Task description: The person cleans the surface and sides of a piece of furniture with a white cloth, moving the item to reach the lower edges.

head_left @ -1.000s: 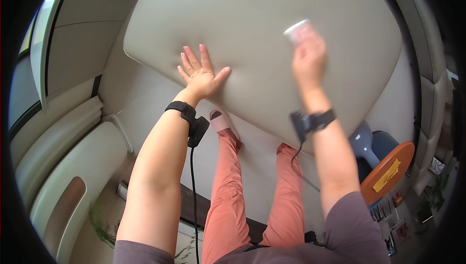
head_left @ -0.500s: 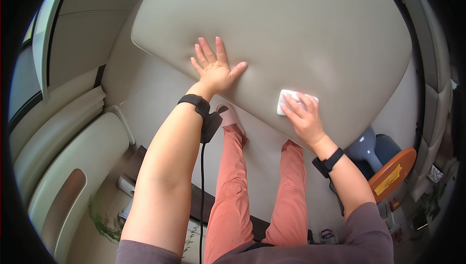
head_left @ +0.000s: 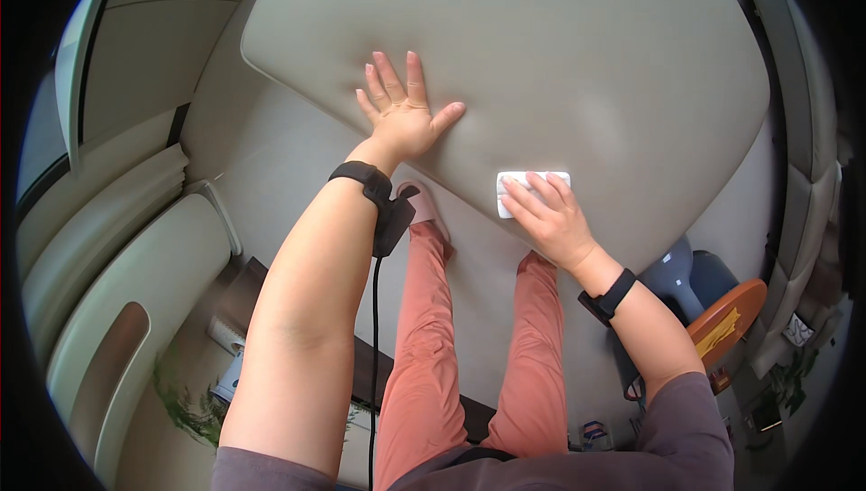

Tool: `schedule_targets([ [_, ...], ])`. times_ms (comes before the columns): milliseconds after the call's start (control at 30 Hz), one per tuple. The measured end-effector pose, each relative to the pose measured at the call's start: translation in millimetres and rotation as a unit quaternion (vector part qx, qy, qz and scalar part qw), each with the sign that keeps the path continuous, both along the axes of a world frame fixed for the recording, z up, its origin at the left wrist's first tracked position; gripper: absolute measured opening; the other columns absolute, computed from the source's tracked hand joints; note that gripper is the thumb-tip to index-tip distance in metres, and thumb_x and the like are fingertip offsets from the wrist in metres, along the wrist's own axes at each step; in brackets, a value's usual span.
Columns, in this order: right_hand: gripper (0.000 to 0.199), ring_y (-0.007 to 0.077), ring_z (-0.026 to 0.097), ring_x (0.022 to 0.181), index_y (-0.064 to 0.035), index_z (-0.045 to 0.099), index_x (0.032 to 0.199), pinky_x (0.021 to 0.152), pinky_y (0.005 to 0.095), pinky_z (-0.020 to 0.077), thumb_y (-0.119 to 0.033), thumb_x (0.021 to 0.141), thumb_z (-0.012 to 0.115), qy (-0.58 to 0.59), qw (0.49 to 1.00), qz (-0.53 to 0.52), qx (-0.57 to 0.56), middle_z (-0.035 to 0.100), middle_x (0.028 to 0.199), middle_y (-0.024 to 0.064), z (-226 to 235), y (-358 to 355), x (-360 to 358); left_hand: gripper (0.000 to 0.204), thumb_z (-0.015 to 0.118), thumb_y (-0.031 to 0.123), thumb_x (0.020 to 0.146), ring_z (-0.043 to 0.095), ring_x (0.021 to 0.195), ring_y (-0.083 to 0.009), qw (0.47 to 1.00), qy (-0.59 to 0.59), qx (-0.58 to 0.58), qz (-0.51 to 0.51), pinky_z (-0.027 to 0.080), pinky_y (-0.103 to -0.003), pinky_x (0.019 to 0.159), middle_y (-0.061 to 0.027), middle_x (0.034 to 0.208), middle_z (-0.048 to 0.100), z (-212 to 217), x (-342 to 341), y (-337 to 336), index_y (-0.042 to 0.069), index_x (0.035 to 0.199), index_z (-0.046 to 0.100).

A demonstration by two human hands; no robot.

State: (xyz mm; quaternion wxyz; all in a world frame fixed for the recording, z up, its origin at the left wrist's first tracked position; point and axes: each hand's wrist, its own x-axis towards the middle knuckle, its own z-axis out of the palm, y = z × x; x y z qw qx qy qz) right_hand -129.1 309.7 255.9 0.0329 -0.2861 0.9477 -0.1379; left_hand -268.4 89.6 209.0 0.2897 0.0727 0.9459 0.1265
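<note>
A large grey-beige padded cushion [head_left: 559, 58] with a smooth, leather-like cover and a piped edge fills the upper middle. My left hand [head_left: 404, 119] lies flat on it near its front edge, fingers spread and pressing shallow dents into the cover. Closer to the front corner, my right hand [head_left: 557, 227] holds a white folded cloth [head_left: 504, 206] down against the cushion. The fingertips rest on top of the cloth, and the thumb side is at its left part. Whether it is cloth or a soft wipe is hard to tell.
Below the cushion is a pale floor [head_left: 298, 166], where my pink slippers stand. A pale chair [head_left: 194, 256] is at left. At right are a round orange-brown stool top [head_left: 744, 306] with a yellow cloth, a blue-grey object [head_left: 672, 279] and a grey sofa [head_left: 803, 157]. A black cable [head_left: 374, 356] hangs from my left wrist.
My right hand has slid the white cloth a little to the left across the cushion. My left hand stays spread on the cover, slightly higher in view.
</note>
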Motion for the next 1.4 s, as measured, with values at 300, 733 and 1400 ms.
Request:
schedule_targets([
  [300,0.024,0.0186,0.047,0.108,-0.0131,0.060,0.096,0.096,0.0381,0.0293,-0.015,0.073,0.053,0.042,0.996,-0.038,-0.067,0.054,0.114,-0.0001,-16,-35,-33,0.103,0.042,0.069,0.075,-0.027,0.125,-0.0439,1.000,0.022,0.018,0.000,-0.010,-0.061,0.095,-0.0266,0.135,-0.028,-5,-2,6,0.014,0.135,-0.021],
  [733,0.029,0.0199,0.044,0.104,-0.0102,0.060,0.101,0.085,0.0356,0.0359,-0.013,0.072,0.055,0.017,0.996,-0.020,-0.086,0.052,0.117,-0.0007,-7,-38,-41,0.103,0.041,0.070,0.074,-0.027,0.125,-0.0437,1.000,0.009,0.006,0.001,-0.010,-0.061,0.096,-0.0276,0.135,-0.028,-3,1,4,0.014,0.136,-0.019],
  [1400,0.040,0.0285,0.045,0.100,-0.0095,0.057,0.112,0.087,0.0361,0.0379,-0.009,0.072,0.058,0.169,0.920,-0.349,-0.054,0.050,0.124,0.0027,-20,43,-136,0.103,0.043,0.069,0.074,-0.027,0.125,-0.0421,0.999,0.011,0.040,0.007,-0.011,-0.060,0.096,-0.0248,0.136,-0.029,-7,1,6,0.017,0.135,-0.021],
])
